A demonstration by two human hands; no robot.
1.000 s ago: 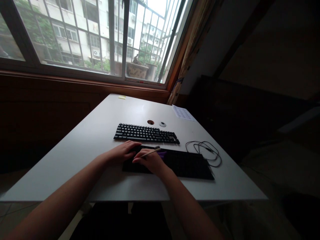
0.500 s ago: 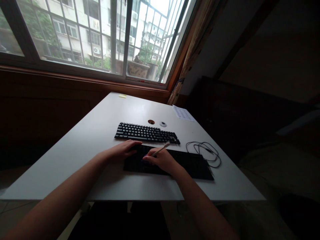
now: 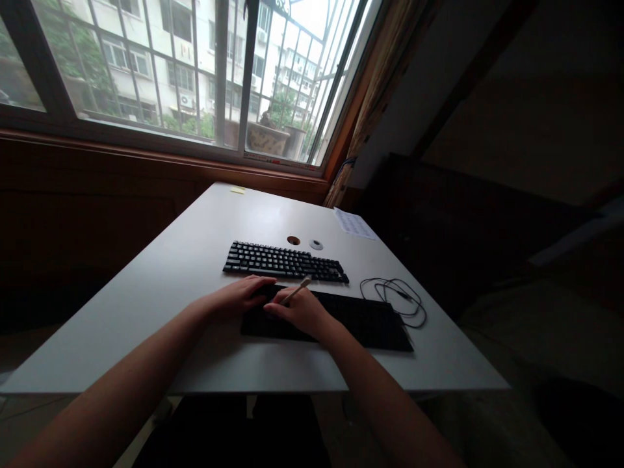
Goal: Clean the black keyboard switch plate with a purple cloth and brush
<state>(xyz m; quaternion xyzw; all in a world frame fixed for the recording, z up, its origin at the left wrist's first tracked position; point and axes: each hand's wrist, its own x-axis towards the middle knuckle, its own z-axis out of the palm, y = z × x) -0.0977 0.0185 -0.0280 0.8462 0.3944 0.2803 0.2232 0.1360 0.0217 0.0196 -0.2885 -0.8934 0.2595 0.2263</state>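
Observation:
A dark, flat keyboard base (image 3: 363,318) lies near the front of the white desk, its surface too dark to make out. My left hand (image 3: 244,294) rests at its upper left corner, fingers stretched out along the edge. Over its left part, my right hand (image 3: 299,312) grips a slim pale stick (image 3: 296,290) with a thicker whitish end pointing up and right. The stick's lower end is hidden by my fingers. Just behind lies a panel of black keyboard keys (image 3: 285,262), close to my left fingertips.
A black cable (image 3: 409,296) lies coiled right of the dark base. Farther back are a round desk hole (image 3: 293,240), its grey cover (image 3: 316,244), a printed sheet (image 3: 355,223) and a yellow note (image 3: 238,190). A barred window rises behind the white desk (image 3: 160,286).
My right hand has moved a little left with the stick, closer to my left hand. My left hand stays at the corner; the view has shifted slightly.

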